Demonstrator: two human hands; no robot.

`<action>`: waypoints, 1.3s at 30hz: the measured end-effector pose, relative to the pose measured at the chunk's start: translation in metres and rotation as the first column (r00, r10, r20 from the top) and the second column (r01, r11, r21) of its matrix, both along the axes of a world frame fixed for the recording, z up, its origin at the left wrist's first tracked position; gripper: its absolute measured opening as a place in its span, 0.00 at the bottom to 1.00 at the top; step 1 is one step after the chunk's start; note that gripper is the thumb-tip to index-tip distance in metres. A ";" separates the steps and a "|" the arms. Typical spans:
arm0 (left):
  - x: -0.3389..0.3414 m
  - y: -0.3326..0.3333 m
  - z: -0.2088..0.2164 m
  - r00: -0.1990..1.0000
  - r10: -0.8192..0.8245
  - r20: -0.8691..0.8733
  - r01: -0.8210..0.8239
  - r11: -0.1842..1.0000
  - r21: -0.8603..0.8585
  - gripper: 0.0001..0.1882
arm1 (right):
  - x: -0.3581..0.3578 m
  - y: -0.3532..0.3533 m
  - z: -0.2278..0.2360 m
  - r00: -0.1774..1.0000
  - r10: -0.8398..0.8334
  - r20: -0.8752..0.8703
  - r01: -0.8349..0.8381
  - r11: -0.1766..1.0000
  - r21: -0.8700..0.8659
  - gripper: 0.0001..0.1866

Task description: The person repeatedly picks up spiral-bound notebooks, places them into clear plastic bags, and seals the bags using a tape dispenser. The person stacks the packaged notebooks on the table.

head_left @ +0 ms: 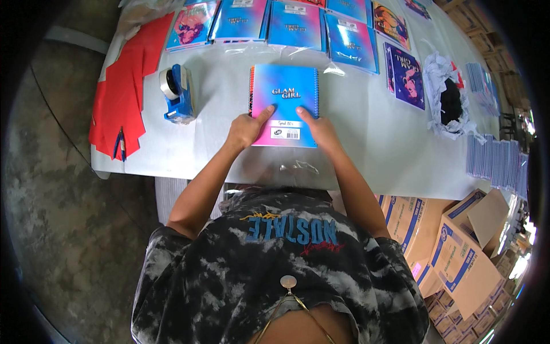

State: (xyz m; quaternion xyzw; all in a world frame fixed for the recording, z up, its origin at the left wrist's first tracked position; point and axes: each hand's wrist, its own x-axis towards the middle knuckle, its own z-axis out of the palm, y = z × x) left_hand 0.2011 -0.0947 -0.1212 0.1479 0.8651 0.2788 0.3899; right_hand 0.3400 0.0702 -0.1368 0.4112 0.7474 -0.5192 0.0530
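Between my two hands is a small stack of spiral notebooks (285,80), the top one with a blue and pink cover and a white label near its lower edge. My left hand (247,129) grips the left side, thumb on the cover. On the other side my right hand (321,133) holds the coiled edge, its thumb also pressed on the cover. Fingers of both hands are hidden under or behind the stack. Red and dark edges of other notebooks peek out at the left. The stack is over the white table (220,103), near its front edge.
A blue tape dispenser (179,97) stands at left, beside red sheets (123,86) with a pen (120,143) on them. Rows of notebooks (295,26) line the back. Purple notebooks (405,77), a crumpled plastic bag (438,80) and notebook stacks (495,163) are at right; cardboard boxes (464,258) sit below.
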 end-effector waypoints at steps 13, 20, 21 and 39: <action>0.014 -0.032 -0.040 0.555 0.265 -0.789 -0.110 0.963 0.246 0.28 | 0.071 0.013 -0.019 0.934 -0.206 -0.291 0.357 0.540 0.763 0.11; -0.050 -0.060 -0.030 0.976 0.068 0.207 -0.138 0.928 0.347 0.30 | 0.088 0.070 0.002 0.803 -0.497 -0.329 0.571 0.799 0.188 0.16; -0.047 -0.061 -0.031 0.952 0.184 0.244 -0.286 0.819 0.497 0.29 | 0.091 0.075 -0.001 0.847 -0.469 -0.249 0.523 0.819 0.237 0.17; -0.036 -0.066 0.036 1.000 0.031 0.001 -0.030 0.934 0.357 0.10 | 0.079 0.071 0.043 0.877 -0.346 -0.333 0.439 0.860 0.261 0.07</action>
